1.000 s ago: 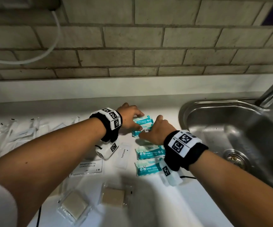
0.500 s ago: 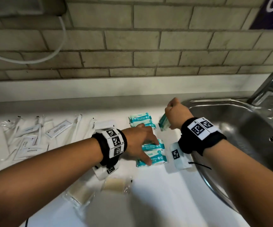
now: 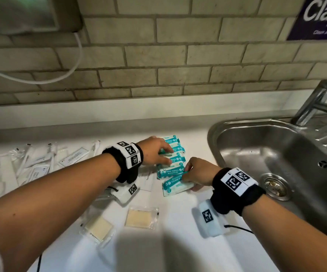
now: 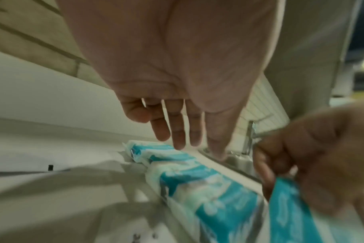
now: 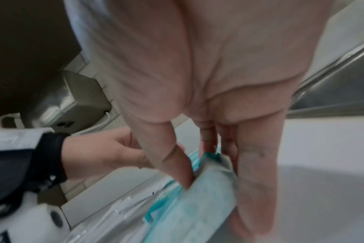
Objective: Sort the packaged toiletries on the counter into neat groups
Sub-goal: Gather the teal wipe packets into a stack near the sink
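Several teal-and-white mini wipes packs [image 3: 173,160] lie in a column on the white counter [image 3: 178,242], just left of the sink. My left hand [image 3: 163,154] rests with straight fingers on the far packs [image 4: 166,154]. My right hand [image 3: 189,174] pinches the nearest wipes pack [image 3: 173,186] at its right end, thumb on one side and fingers on the other [image 5: 210,189]. That pack sits askew at the near end of the column. In the left wrist view the right hand [image 4: 314,156] holds the same pack [image 4: 291,213].
Two soap bars in clear wrappers [image 3: 140,217] [image 3: 98,228] lie near me. A toothpaste sachet [image 3: 148,180] sits left of the wipes. White sachets and wrapped toothbrushes [image 3: 33,161] are spread at the left. The steel sink [image 3: 272,154] and tap [image 3: 315,101] are on the right, the brick wall behind.
My right hand carried a wipes pack from the back by the sink rim to the near end of the column. My left hand shifted from the near packs to the far ones.
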Available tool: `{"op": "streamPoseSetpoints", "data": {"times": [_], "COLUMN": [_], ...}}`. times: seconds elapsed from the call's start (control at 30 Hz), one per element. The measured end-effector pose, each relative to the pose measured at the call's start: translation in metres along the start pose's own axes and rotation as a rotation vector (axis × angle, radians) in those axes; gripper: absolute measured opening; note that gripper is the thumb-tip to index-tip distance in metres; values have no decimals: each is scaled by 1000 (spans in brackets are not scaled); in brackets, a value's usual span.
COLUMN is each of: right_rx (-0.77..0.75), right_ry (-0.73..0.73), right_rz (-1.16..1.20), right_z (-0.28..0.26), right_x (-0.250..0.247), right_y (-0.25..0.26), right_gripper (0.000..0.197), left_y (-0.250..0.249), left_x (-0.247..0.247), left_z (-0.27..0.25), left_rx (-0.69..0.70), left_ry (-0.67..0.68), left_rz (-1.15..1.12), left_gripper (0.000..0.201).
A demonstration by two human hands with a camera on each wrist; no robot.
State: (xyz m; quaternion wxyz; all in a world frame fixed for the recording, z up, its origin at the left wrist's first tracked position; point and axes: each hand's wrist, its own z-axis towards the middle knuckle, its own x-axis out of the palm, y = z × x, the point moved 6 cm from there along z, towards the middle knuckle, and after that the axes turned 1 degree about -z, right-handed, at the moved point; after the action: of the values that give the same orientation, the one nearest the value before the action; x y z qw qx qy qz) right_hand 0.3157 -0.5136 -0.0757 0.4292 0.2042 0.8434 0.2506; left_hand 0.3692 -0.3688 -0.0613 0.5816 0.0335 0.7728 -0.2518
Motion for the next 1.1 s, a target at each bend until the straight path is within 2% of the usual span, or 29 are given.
{"op": "streamPoseSetpoints", "data": {"times": [0.07,0.17,0.27,0.37,0.47,0.6,0.8,0.9,1.1], "right_rx": [22,42,32,39,27,26,31,3,-22], "right_ry": [-51,-78,-148,-191,-246,-286,-175,-165,-200], "right_rz": [-10,-128,-368,-287,-217,-231,-167,-267,-263], "right_z": [2,6,4,10,29,63,99,101,98], "right_x": [-1,-2,-11,-27,-45,-66,-61,-57,-56], "right_y": [-3,-3,6,15,25,36,42,44,39], "right_gripper": [8,25,45,49,44,45,69,61,59], "left_y": [13,35,45,50,57,63,70,72,69], "left_x": [-10,-18,-16,-11,-5,-3,3,3,4], "left_z": [0,-1,1,9,19,32,44,45,43], "left_rx": [-77,-219,-309,-359,-422,-438,-462,-458,-431], "left_ry": [-105,-213,-193,-182,-166,-185,-146,-131,-118], "left_rz": [-170,-322,-358,-401,-395,-419,-683,-732,-771], "left_gripper": [41,43,52,64,61,61,57,57,55]}}
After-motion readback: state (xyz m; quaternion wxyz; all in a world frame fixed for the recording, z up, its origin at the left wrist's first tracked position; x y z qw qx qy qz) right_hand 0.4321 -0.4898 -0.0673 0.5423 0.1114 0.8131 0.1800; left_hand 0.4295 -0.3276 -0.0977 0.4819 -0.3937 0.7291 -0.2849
